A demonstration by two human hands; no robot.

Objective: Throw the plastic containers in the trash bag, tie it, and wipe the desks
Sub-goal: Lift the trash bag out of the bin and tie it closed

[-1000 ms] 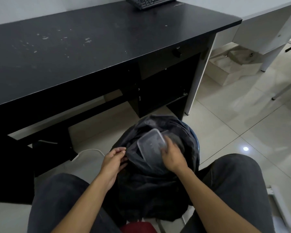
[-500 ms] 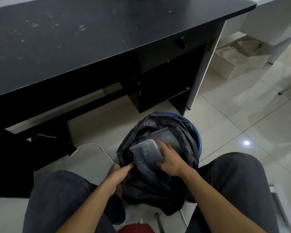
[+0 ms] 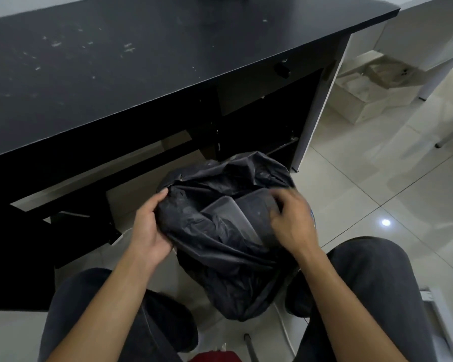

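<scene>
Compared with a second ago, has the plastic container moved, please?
Yes. The plastic container has gone down into the trash bag, below its rim, which it overtopped before.

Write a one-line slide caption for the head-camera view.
Left hand grips the rim of the trash bag while the right hand reaches toward the plastic containers inside.
</scene>
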